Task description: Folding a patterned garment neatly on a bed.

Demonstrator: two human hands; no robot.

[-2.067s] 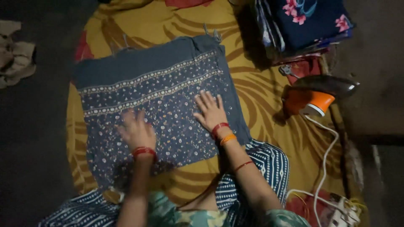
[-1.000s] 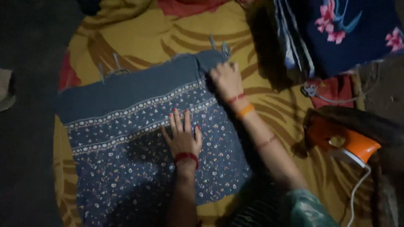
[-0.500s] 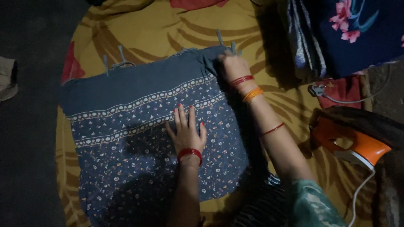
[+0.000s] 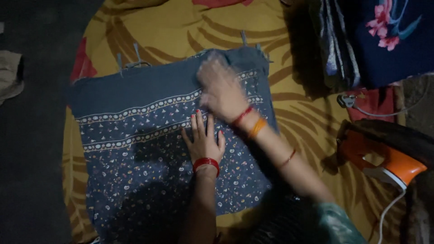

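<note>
A dark blue printed cloth [image 4: 135, 149] with white patterned bands lies spread flat on a yellow patterned sheet [image 4: 176, 27]. My left hand [image 4: 203, 140] rests palm down on the middle of the cloth, fingers slightly apart, a red bangle at the wrist. My right hand [image 4: 219, 86] is blurred with motion over the cloth's upper part, near the far right corner. It wears red and orange bangles. Whether it grips the fabric is unclear.
An orange and white iron [image 4: 384, 158] sits at the right with its cord [image 4: 384, 212] trailing down. A stack of folded cloths [image 4: 375, 36], dark blue with pink flowers on top, lies at the upper right. A red cloth [image 4: 375, 101] lies beside it.
My right hand has swept from the cloth's far right corner leftward along the upper part. My left hand has stayed pressed on the middle of the cloth.
</note>
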